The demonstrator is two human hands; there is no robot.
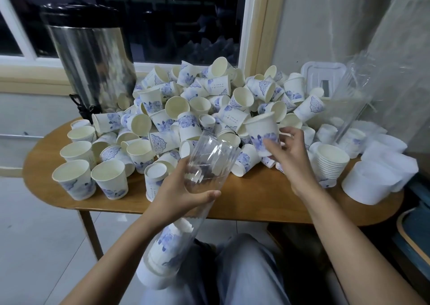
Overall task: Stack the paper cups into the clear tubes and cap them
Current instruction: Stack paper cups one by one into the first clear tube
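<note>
Right fingers [292, 133] holding cup [263, 130], left hand [179, 188] gripping tube [209, 162]

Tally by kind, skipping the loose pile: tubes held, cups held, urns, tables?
clear tube, held in left hand: 1
paper cup, held in right hand: 1
steel urn: 1
wooden table: 1
Total: 4
</note>
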